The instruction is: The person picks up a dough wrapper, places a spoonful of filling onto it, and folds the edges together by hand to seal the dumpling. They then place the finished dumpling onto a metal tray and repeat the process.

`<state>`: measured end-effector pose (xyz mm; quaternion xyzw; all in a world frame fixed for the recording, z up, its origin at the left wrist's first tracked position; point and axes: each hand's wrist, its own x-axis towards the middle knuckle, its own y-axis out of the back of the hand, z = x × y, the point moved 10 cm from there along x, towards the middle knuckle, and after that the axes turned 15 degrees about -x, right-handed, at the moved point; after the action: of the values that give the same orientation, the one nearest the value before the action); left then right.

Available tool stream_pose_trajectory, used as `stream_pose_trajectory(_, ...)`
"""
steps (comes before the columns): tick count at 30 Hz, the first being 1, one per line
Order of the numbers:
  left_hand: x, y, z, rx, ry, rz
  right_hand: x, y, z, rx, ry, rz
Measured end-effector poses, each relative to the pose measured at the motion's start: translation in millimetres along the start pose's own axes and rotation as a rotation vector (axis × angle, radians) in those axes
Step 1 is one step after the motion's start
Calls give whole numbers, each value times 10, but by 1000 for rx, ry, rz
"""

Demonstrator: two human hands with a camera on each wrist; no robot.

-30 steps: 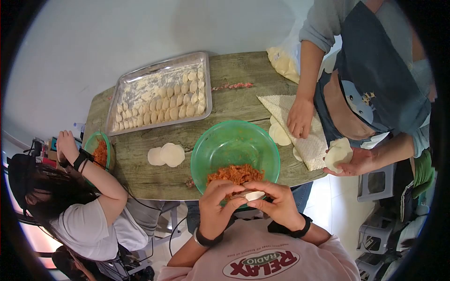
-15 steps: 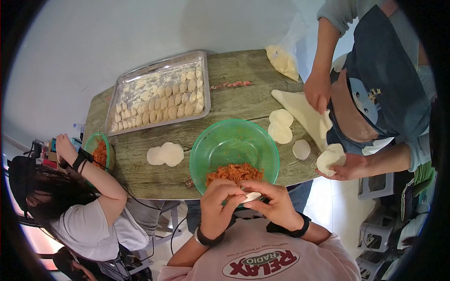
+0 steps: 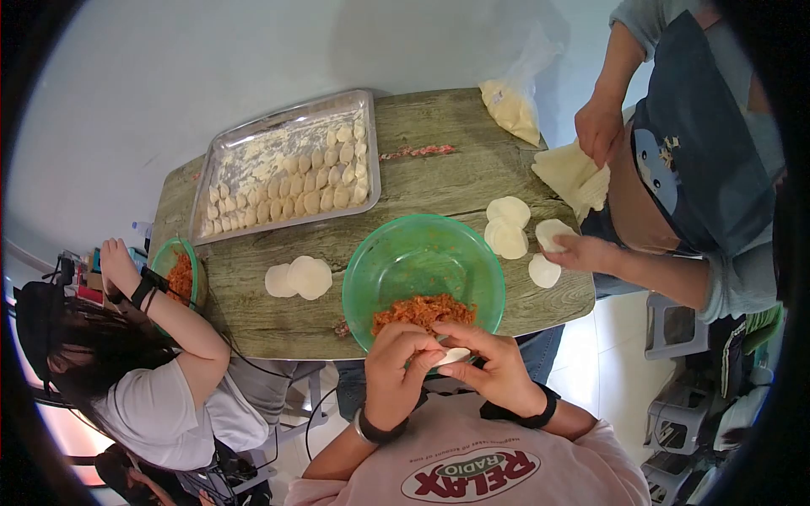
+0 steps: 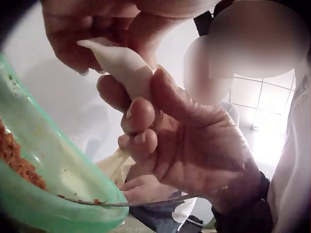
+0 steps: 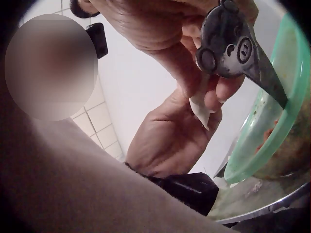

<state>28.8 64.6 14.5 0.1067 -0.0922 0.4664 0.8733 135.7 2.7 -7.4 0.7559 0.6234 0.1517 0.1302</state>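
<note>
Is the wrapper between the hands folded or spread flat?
Folded. The wrapper is doubled into a narrow wedge, pinched between the left hand and right hand by the green bowl.

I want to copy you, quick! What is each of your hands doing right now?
Left hand: closed, pinching the white folded dough dumpling.
Right hand: closed, pinching the same dumpling from the other side.

I see a metal tray [image 3: 246, 167] of what look like folded dumplings [image 3: 314, 191] on the wooden table [image 3: 432, 182], with round wrappers [image 3: 307, 277] lying near it.
</note>
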Motion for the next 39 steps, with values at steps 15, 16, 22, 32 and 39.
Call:
stream_pose_trajectory(15,-62,63,-280,-384,182,32,-30,37,228,247,-179,26)
stream_pose_trajectory(16,-77,58,-318,-403,209,4,-30,54,246,364,-174,49)
stream_pose_trajectory(22,-99,-1,-312,-535,245,11,16,15,268,545,-230,-5)
stream_pose_trajectory(32,-73,146,-284,-306,190,92,35,14,256,519,-189,-8)
stream_pose_trajectory(39,-4,-111,-377,-781,264,-58,96,66,189,629,-239,-43)
